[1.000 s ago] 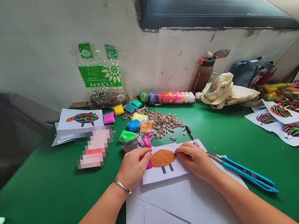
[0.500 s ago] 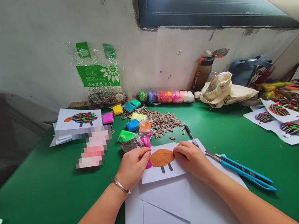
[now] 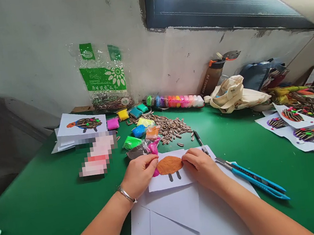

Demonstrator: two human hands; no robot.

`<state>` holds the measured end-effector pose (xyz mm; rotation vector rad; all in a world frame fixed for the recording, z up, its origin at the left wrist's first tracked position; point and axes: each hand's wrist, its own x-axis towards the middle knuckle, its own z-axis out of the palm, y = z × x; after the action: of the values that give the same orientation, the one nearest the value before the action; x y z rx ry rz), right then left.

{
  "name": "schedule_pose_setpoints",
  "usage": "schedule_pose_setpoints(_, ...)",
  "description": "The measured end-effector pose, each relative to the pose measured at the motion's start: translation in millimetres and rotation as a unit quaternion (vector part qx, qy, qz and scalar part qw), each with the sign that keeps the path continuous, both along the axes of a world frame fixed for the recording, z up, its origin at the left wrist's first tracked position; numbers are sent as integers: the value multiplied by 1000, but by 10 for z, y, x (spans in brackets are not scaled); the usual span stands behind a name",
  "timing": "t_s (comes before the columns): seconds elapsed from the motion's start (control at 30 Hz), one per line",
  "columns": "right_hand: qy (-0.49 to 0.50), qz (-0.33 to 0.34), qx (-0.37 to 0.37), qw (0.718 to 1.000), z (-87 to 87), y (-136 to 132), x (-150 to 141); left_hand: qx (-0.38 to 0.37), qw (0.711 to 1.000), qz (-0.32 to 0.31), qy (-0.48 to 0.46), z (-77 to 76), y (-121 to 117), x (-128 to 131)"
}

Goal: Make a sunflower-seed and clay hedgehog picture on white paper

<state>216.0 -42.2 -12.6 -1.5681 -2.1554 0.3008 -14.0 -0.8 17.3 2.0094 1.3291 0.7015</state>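
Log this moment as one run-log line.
left hand: on white card | right hand: at orange clay oval | nearby: blue utility knife

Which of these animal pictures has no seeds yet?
The card between the left hand and right hand: its orange oval is bare; the others carry striped seeds.

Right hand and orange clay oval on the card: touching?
Touching. In the head view, the fingertips of the right hand rest on the right edge of the orange clay oval, with no gap showing.
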Motion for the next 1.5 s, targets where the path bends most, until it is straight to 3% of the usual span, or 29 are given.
schedule_pose_setpoints(0.53,86,16,-29,996,55,-15,56,5,1000,-4,3,3,-13,1)
schedule_pose_setpoints(0.8,25,16,-7,1000,13,-8,19,9,1000,-5,6,11,-18,7)
schedule_pose_setpoints(1.1,-18,59,-19,998,131,-56,44,6,1000,-5,7,-4,-11,0)
schedule_pose_setpoints(1.3,37,75,-64,994,214,-69,115,2,1000,-5,7,22,-17,7)
schedule_pose_setpoints(1.5,69,45,-61,995,167,-56,122,3,1000,-3,8,17,-14,9)
